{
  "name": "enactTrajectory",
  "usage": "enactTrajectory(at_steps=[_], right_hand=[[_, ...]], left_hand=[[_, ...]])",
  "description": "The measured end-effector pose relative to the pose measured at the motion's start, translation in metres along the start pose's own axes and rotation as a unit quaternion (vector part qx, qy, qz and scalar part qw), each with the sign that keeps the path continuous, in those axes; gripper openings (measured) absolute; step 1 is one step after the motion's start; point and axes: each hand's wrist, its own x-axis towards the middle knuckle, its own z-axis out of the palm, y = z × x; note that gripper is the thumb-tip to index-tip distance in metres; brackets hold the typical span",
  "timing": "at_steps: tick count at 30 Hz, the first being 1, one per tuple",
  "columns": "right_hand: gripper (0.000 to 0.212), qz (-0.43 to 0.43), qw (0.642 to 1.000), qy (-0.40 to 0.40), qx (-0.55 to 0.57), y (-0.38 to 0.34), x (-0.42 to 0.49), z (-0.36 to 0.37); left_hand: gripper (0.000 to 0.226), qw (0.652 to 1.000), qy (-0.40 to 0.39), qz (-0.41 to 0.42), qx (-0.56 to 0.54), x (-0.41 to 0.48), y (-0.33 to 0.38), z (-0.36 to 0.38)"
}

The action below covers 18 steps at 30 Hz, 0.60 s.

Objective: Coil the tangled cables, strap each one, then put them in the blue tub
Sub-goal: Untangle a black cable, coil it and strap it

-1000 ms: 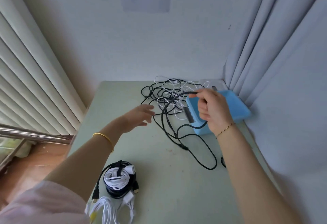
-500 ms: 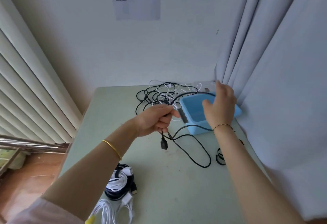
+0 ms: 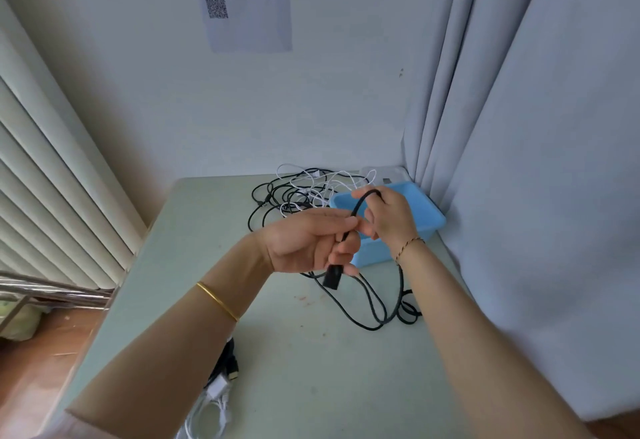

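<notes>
My left hand (image 3: 311, 242) grips a black cable (image 3: 358, 206) near its plug end; the black plug (image 3: 333, 277) hangs below my fingers. My right hand (image 3: 389, 216) pinches the same cable a little farther along, bending it into an arc above the blue tub (image 3: 429, 220). The rest of this cable trails in loops (image 3: 374, 307) on the table in front of the tub. A tangle of black and white cables (image 3: 298, 192) lies at the back of the table, left of the tub.
The pale green table (image 3: 294, 352) stands in a corner. A grey curtain (image 3: 536, 126) hangs on the right, blinds (image 3: 52, 178) on the left. Coiled black and white cables (image 3: 221, 386) lie near the front edge, partly hidden by my left arm. A white box (image 3: 384, 173) sits behind the tub.
My left hand reached in and took hold of the black cable, then lifted it. My right hand moved from the tub back onto the cable. The view tilted upward.
</notes>
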Motion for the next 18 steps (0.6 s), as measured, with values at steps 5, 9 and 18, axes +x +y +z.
enactTrajectory(at_steps=[5,9,18], right_hand=[[0.025,0.0,0.988,-0.108,-0.109,0.001,-0.012,-0.005],[0.025,-0.026,0.935,-0.297,-0.191,0.005,-0.044,-0.006],[0.019,-0.047,0.883,-0.387,-0.263,-0.035,-0.053,-0.042]], left_hand=[[0.022,0.99,0.042,0.103,-0.091,0.018,0.013,0.027],[0.024,0.944,0.205,0.22,-0.134,0.029,0.03,0.026],[0.029,0.914,0.341,0.213,0.043,0.027,0.02,0.001]])
